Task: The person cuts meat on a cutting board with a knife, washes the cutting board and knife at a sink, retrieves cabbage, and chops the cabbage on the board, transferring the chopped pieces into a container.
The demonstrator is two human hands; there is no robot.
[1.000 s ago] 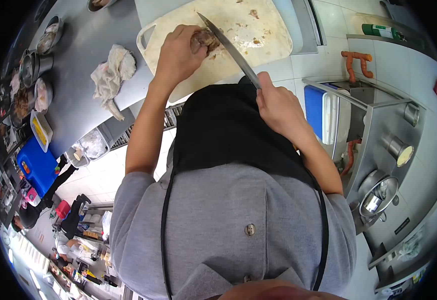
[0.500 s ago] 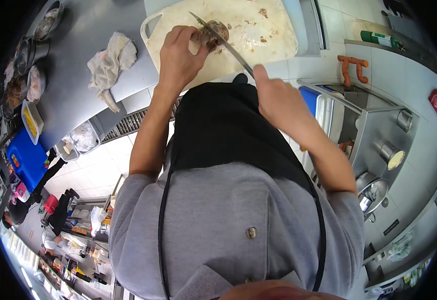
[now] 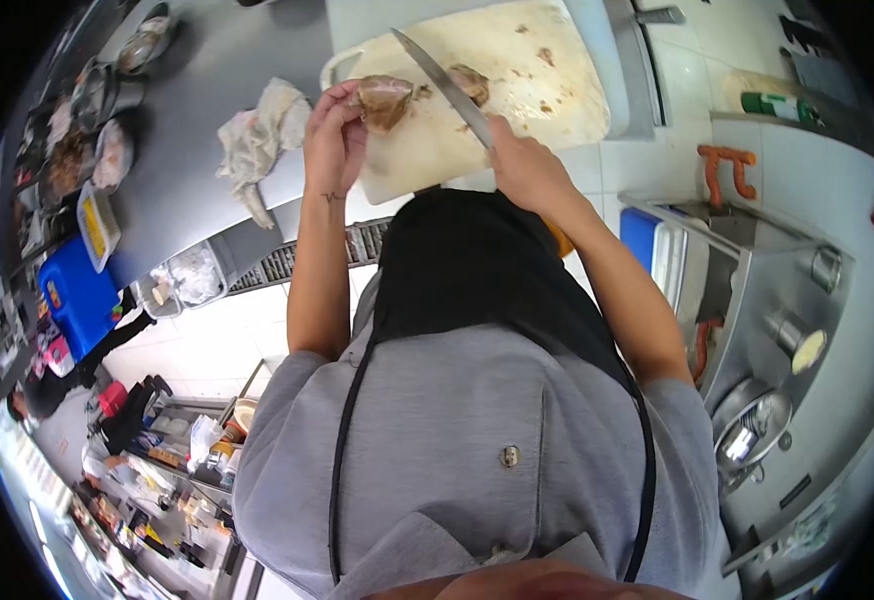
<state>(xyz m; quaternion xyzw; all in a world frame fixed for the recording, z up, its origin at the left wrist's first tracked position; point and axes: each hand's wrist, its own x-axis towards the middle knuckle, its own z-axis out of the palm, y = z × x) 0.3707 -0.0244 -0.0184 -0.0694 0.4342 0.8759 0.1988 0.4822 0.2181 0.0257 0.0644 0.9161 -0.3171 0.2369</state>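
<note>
A kitchen knife (image 3: 445, 86) is in my right hand (image 3: 529, 168), its blade slanting up and left over the white cutting board (image 3: 567, 60). My left hand (image 3: 334, 138) pinches a brown piece of meat (image 3: 386, 104) by its left end at the board's left side, turned so that a smooth pale face shows. Just right of the blade lies a second chunk of meat (image 3: 471, 84), partly behind the knife. Small brown scraps (image 3: 545, 57) are scattered over the board.
A crumpled cloth (image 3: 265, 135) lies on the steel counter (image 3: 197, 100) left of the board. Metal bowls (image 3: 112, 155) of food and a tray with yellow contents (image 3: 99, 228) line the counter's far left. Steel pots (image 3: 797, 340) stand at right. Other people are in the background at lower left.
The meat has come apart into two pieces. My left hand has drawn one piece leftward, away from the blade, while the other stays by the knife. The whole view has shifted slightly.
</note>
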